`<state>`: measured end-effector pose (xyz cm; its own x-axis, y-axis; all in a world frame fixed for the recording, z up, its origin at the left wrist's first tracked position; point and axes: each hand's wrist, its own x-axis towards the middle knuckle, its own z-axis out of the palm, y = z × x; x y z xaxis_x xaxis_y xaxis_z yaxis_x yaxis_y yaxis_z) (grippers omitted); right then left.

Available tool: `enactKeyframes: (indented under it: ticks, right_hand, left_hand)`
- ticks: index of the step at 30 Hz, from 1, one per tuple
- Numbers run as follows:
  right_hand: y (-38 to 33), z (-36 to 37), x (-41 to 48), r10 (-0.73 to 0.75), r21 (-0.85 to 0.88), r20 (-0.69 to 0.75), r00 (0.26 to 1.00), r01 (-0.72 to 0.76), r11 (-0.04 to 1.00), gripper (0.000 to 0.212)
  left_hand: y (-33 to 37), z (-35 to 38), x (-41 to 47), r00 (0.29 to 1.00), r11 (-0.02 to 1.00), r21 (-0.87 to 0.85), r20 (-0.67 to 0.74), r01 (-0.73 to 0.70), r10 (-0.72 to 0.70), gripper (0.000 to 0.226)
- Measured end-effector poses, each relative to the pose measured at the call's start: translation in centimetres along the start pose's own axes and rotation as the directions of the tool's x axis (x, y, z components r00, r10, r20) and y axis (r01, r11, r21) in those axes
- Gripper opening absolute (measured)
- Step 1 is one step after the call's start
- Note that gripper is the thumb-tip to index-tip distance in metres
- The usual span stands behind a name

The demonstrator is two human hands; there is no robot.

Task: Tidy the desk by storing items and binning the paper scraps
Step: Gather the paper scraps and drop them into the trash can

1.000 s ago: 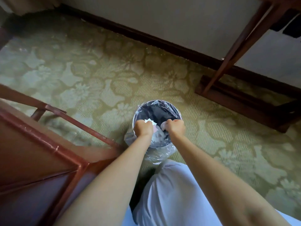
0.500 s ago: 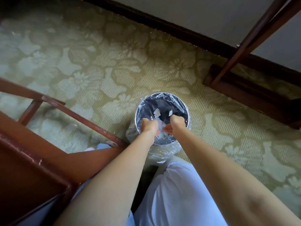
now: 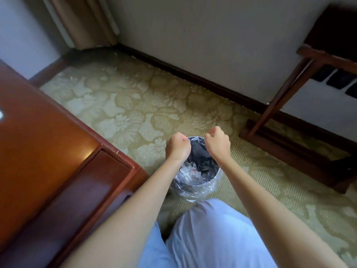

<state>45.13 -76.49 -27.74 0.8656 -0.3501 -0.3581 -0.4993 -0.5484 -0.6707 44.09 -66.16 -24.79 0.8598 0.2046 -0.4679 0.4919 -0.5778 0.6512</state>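
A small round bin (image 3: 195, 187) lined with clear plastic stands on the carpet in front of my knees. White and red paper scraps (image 3: 190, 172) lie inside it. My left hand (image 3: 177, 146) hovers above the bin's left rim, fingers curled in, nothing visible in it. My right hand (image 3: 218, 142) hangs above the right rim, fingers likewise curled with nothing seen between them. Both hands are apart, with the bin's dark inside showing between them.
A reddish wooden desk (image 3: 48, 136) fills the left side, its corner close to the bin. A dark wooden luggage rack (image 3: 289, 97) stands at the right against the wall. Patterned green carpet (image 3: 135, 105) lies around the bin. A curtain (image 3: 83, 22) hangs in the far corner.
Both hands have risen out of the bin and spread apart. The paper scraps they held now lie in the bin. The view has tilted up, showing the desk top and wall.
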Motion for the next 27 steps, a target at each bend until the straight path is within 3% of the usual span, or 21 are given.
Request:
enactKeyframes:
  ticks: [5,9,12,16,20,23,27]
  right_hand:
    - [-7.7,-6.0,-5.8,-0.275,0.041,-0.152,0.950,0.284,0.958,0.029]
    - [-13.2,-8.8,-11.9,-0.452,0.128,-0.184,0.873,0.477,0.869,0.027]
    - [-16.4,-8.5,-17.0,-0.599,0.153,-0.165,0.784,0.620,0.769,0.026]
    - [-19.6,-4.3,-23.7,-0.734,0.189,-0.100,0.672,0.737,0.649,0.024]
    - [-21.1,2.3,-30.2,-0.844,0.148,0.134,0.519,0.832,0.535,0.026]
    - [-22.3,7.1,-34.6,-0.878,0.124,0.324,0.352,0.904,0.408,0.028]
    - [-24.3,13.2,-39.2,-0.822,0.143,0.567,0.061,0.975,0.171,0.037]
  left_hand:
    - [4.8,-7.5,-6.4,0.950,0.969,-0.047,-0.214,-0.244,0.229,0.027]
    - [6.0,-14.7,-12.1,0.843,0.891,-0.113,-0.394,-0.440,0.366,0.025]
    - [4.2,-19.9,-16.2,0.766,0.860,-0.114,-0.522,-0.498,0.374,0.023]
    - [-1.7,-25.6,-20.3,0.697,0.878,-0.136,-0.668,-0.460,0.262,0.024]
    - [-9.7,-30.0,-23.2,0.699,0.881,-0.301,-0.714,-0.366,0.047,0.026]
    - [-15.2,-32.7,-25.1,0.668,0.859,-0.425,-0.731,-0.285,-0.140,0.025]
    - [-21.2,-35.6,-27.0,0.575,0.820,-0.530,-0.749,-0.218,-0.331,0.023]
